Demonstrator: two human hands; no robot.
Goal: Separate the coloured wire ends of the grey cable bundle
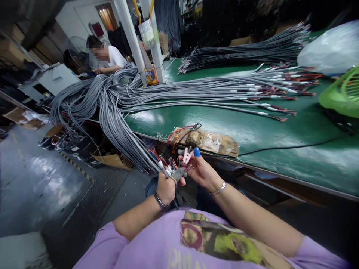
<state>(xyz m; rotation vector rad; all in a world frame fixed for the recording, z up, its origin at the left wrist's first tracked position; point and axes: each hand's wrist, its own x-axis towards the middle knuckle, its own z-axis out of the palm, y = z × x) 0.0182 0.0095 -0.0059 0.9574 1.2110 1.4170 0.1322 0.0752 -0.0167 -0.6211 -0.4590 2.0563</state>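
Observation:
My left hand (166, 188) is closed around the stripped end of a grey cable (162, 169), with a grey cover on the thumb. Coloured inner wires fan out beside it, among the ends of a bundle of grey cables (120, 127) hanging over the table edge. Just right of these ends, my right hand (206, 174) pinches a small pink clip-like tool (186, 155); one finger wears a blue cap. Thin copper-tipped wires (190, 167) show between the two hands. Whether the right fingers also touch them is unclear.
A wooden block (215, 144) with thin red and black leads lies at the edge of the green table (280, 149). More grey cables (213, 87) stretch across it, with a dark bundle (241, 54) behind. A green basket (342, 93) stands right. A person (112, 58) sits at far left.

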